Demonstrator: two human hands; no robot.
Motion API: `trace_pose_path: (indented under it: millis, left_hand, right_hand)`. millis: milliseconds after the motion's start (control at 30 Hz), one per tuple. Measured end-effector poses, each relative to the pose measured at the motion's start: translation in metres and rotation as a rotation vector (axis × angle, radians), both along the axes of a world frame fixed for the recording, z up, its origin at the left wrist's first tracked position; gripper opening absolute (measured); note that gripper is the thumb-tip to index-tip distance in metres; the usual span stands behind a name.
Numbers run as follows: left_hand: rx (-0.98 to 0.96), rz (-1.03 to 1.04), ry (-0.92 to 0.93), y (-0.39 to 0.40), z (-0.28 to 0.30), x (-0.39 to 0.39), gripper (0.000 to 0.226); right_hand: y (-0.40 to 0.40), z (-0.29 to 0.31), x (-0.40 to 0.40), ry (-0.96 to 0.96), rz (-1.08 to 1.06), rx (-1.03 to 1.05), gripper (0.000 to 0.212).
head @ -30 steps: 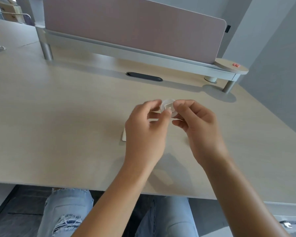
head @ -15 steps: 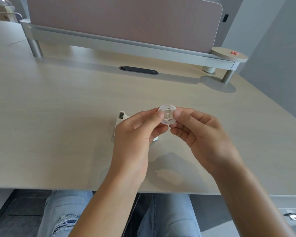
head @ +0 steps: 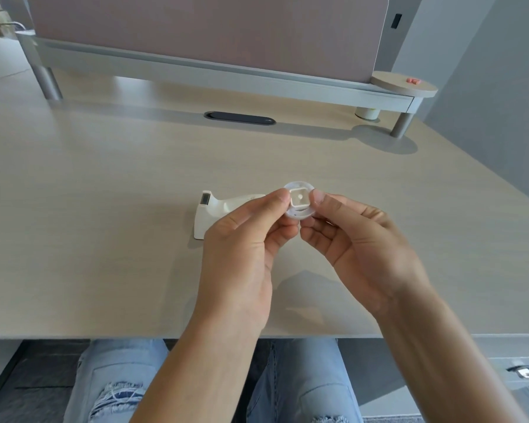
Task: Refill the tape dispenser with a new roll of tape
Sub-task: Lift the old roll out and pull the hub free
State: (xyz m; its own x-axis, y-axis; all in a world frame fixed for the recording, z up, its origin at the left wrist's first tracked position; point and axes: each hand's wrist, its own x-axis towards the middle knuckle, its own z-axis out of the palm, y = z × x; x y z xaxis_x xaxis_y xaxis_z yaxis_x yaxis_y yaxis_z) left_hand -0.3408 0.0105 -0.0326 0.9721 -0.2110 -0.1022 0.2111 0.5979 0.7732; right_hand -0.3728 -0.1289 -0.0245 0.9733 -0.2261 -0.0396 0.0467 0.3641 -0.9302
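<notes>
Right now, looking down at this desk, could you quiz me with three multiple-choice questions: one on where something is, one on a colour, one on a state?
1. Where does the white plastic tape dispenser stand?
A. On the pale wooden desk
B. On the round shelf
C. On the person's lap

2. What colour is the small thing on the round wooden shelf at the far right?
A. Blue
B. Pinkish red
C. Black

3. How is the small translucent round spool held?
A. It lies alone on the desk
B. One hand pinches it
C. The left hand and the right hand both pinch it

Answers: 1 A, its base rests on the desk surface behind the left hand. 2 B, a pinkish red spot shows on the shelf. 3 C, fingertips of both hands touch its rim, above the desk.
</notes>
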Motion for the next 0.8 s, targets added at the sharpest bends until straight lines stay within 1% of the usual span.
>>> trace_pose_path:
  millis: [133, 267, 333, 433, 467, 500, 567, 600, 633, 700, 800]
  left_hand:
    - [-0.034, -0.015, 0.032, -0.005, -0.001, -0.004, 0.009]
    - [-0.044, -0.044, 0.050, -0.011, -0.002, -0.008, 0.010]
    - [-0.046, -0.051, 0.054, -0.014, -0.003, -0.010, 0.009]
    - [-0.009, -0.050, 0.040, -0.017, -0.004, -0.014, 0.007]
    - [0.020, -0.044, 0.028, -0.018, -0.005, -0.015, 0.007]
    - [0.058, -0.029, 0.011, -0.019, -0.007, -0.017, 0.008]
    - [0.134, 0.015, -0.042, -0.022, -0.012, -0.020, 0.006]
    - [0.159, 0.034, -0.067, -0.025, -0.014, -0.023, 0.006]
    - [0.175, 0.047, -0.082, -0.027, -0.016, -0.025, 0.005]
    - [0.199, 0.055, -0.096, -0.031, -0.017, -0.031, 0.005]
    - [0.226, 0.037, -0.102, -0.036, -0.019, -0.037, 0.005]
  right_hand:
    - [-0.001, -0.004, -0.004, 0.010, -0.007, 0.032, 0.035]
    - [-0.003, -0.006, -0.009, 0.007, -0.024, 0.074, 0.046]
    - [-0.006, -0.006, -0.012, 0.006, -0.024, 0.076, 0.042]
    - [-0.010, -0.005, -0.019, -0.015, -0.029, 0.031, 0.030]
    - [-0.011, -0.005, -0.022, -0.039, -0.067, -0.026, 0.027]
    - [-0.014, -0.007, -0.025, -0.074, -0.139, -0.134, 0.024]
    - [-0.020, -0.010, -0.032, -0.186, -0.327, -0.464, 0.023]
    - [-0.022, -0.012, -0.035, -0.250, -0.369, -0.609, 0.024]
    - [-0.024, -0.014, -0.038, -0.303, -0.369, -0.709, 0.025]
    - [-0.027, -0.018, -0.044, -0.350, -0.327, -0.804, 0.026]
    - [-0.033, -0.022, -0.054, -0.361, -0.278, -0.868, 0.028]
